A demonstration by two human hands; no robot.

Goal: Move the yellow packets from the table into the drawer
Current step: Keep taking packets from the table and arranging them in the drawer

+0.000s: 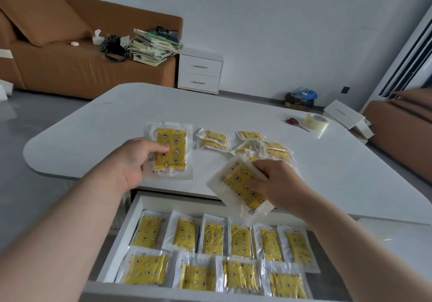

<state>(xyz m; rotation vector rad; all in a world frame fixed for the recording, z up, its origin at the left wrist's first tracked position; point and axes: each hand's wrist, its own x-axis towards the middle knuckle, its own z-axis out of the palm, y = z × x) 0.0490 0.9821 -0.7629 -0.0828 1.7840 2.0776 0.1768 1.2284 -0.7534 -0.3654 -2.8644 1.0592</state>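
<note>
Both our hands (203,173) each grip a yellow plastic-wrapped packet (171,151), slippery enough to miss the white open drawer (131,220).

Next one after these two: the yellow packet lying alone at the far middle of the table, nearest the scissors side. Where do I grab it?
Take that yellow packet by its clear plastic border, coming from above on the near edge with the right hand. It lies flat and apart from the pile, so a pinch on the thin margin should lift it without disturbing the others.
</note>
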